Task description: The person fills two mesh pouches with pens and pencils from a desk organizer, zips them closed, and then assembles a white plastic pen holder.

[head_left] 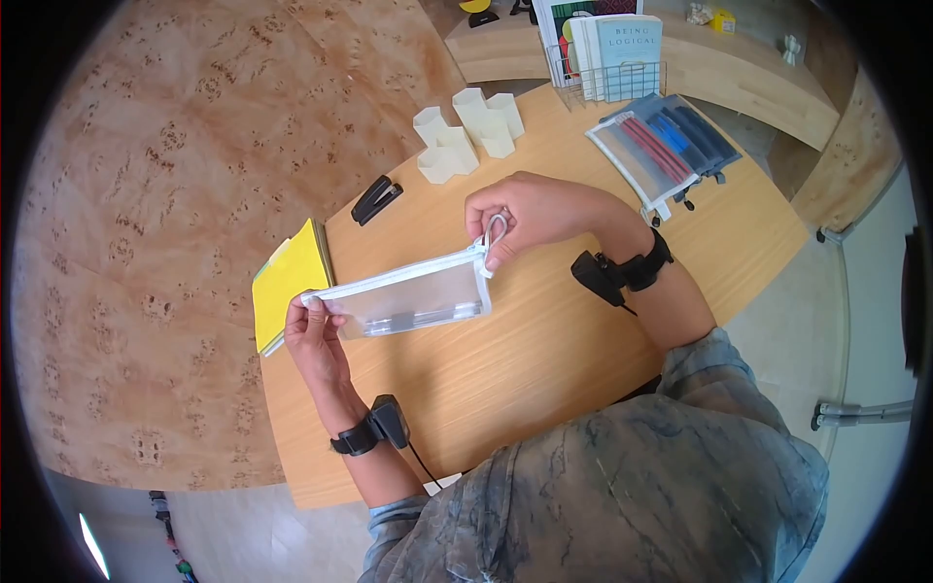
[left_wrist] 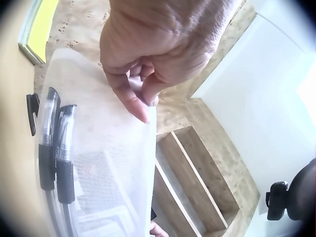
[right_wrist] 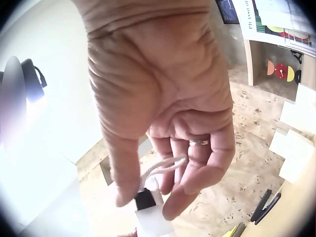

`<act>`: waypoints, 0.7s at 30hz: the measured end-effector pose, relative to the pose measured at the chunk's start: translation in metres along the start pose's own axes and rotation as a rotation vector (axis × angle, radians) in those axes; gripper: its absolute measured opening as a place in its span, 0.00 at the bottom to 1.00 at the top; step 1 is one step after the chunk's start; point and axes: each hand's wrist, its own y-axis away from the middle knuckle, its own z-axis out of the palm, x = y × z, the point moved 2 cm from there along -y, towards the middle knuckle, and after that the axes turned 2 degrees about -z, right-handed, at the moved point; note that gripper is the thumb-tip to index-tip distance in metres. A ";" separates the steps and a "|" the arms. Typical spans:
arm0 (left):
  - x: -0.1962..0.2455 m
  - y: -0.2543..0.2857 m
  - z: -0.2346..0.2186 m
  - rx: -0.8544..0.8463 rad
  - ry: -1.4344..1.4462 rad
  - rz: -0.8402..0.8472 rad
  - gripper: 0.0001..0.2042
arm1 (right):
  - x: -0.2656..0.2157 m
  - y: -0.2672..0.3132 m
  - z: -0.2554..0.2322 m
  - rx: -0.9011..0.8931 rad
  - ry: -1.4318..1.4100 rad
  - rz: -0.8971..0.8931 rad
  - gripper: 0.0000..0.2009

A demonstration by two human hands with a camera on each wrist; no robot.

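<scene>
A clear zip pouch with a white top edge point(head_left: 408, 293) is stretched between both hands above the table. The left hand point(head_left: 319, 342) pinches its left top corner; in the left wrist view that hand point(left_wrist: 158, 44) has thumb and finger on the edge of the pouch point(left_wrist: 103, 133). Two pens point(left_wrist: 64, 153) with dark grips lie inside, low in the pouch. At the other top corner, the right hand point(head_left: 530, 214) holds the end by the zipper. The right wrist view shows this hand point(right_wrist: 163, 98) with thumb and fingers around the white corner, a cord loop point(right_wrist: 165, 165) and a black tab point(right_wrist: 145, 199).
Yellow notebooks point(head_left: 287, 287) lie at the table's left edge, a black stapler point(head_left: 377, 200) near the far edge. Cream hexagonal holders point(head_left: 447, 154) stand beyond. Pencil pouches point(head_left: 661, 151) lie at the far right, near a wire rack of books point(head_left: 622, 83).
</scene>
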 end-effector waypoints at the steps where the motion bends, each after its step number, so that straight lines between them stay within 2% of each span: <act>1: 0.002 0.001 0.001 -0.001 -0.009 0.008 0.03 | 0.002 -0.001 0.001 0.028 0.020 -0.014 0.13; 4: 0.004 0.004 0.003 -0.002 -0.024 0.031 0.04 | 0.004 -0.002 0.001 0.122 0.044 -0.070 0.11; 7: 0.004 0.004 0.000 0.021 -0.031 0.048 0.04 | -0.002 0.001 -0.004 0.177 0.060 0.069 0.08; 10: 0.003 0.003 -0.009 0.051 -0.064 0.056 0.04 | 0.009 0.009 -0.015 0.250 0.315 0.093 0.07; 13: 0.002 0.002 -0.012 0.041 -0.088 0.042 0.04 | 0.011 0.012 -0.023 0.153 0.403 0.201 0.06; 16: 0.002 0.003 -0.004 0.042 -0.087 0.041 0.03 | 0.008 0.012 -0.022 0.141 0.440 0.259 0.05; 19: 0.002 0.001 0.001 0.016 -0.062 0.038 0.03 | 0.011 0.016 -0.022 0.079 0.463 0.205 0.10; 21: 0.006 0.004 0.011 -0.004 -0.061 0.026 0.03 | 0.008 0.014 -0.014 0.154 0.392 -0.006 0.14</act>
